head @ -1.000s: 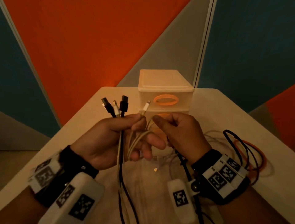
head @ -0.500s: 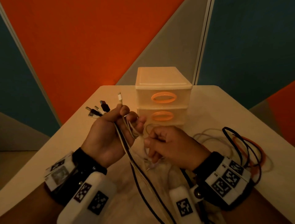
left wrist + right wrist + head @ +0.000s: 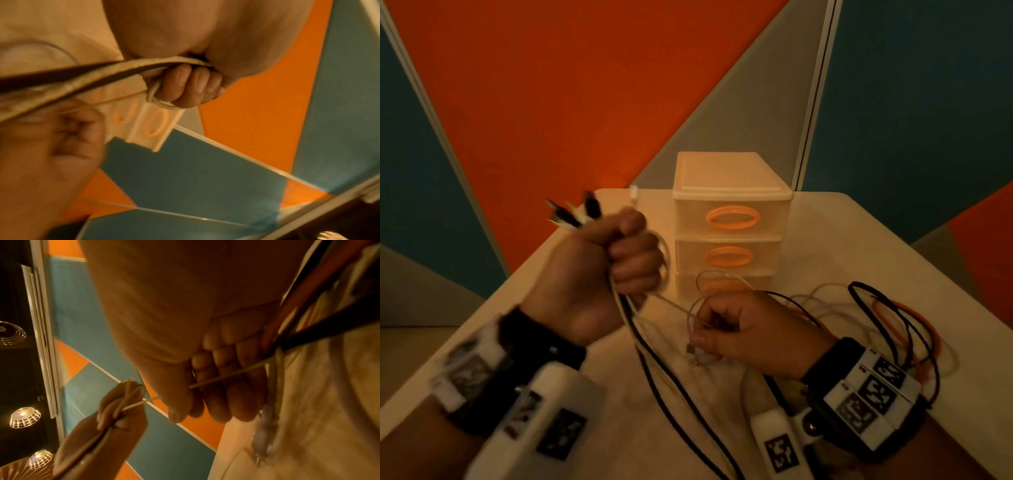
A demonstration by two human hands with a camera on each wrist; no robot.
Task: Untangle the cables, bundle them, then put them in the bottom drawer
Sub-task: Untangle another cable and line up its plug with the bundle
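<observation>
Gripping the cables (image 3: 640, 329) in a raised left hand (image 3: 599, 274), plugs jutting above, right hand (image 3: 750, 332) pinches one thin strand near the tabletop (image 3: 876, 246).

Black and white cables (image 3: 654, 359) bunched together in a fist, plug ends (image 3: 573, 214) poking up and fanning out, long tails hanging down over the table. One thin white cable (image 3: 674, 306) stretched across to a small plug (image 3: 697, 354). More black, white and orange loops (image 3: 893, 322) heaped to the right. Little drawer box (image 3: 729, 219) behind, all three drawers shut, bottom drawer (image 3: 722, 286) half hidden by cable.
</observation>
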